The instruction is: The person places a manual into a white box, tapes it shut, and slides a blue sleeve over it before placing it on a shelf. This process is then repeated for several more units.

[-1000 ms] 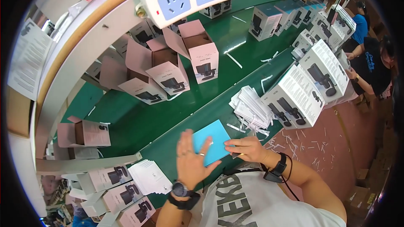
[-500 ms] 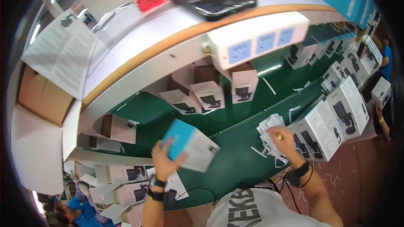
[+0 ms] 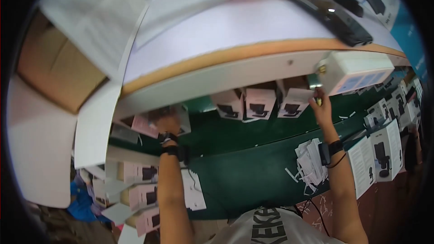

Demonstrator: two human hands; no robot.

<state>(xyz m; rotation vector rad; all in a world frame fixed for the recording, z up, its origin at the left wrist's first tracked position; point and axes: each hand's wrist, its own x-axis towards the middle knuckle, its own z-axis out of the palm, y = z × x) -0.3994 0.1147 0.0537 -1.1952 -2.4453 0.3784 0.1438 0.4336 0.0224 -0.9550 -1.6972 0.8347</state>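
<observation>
left hand (image 3: pixel 166 123): pure blur, far left beside a pinkish box (image 3: pixel 144 125), couldn't tell how open or what it had | right hand (image 3: pixel 320 104): fingers bent, tips close together, grip unclear, just right of an open box (image 3: pixel 293 104) | paper strips (image 3: pixel 312 165) lay near right

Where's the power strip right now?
Head view, upper right: the white power strip with blue socket panels sits just below the shelf's wooden edge, up and to the right of the right hand.
</observation>
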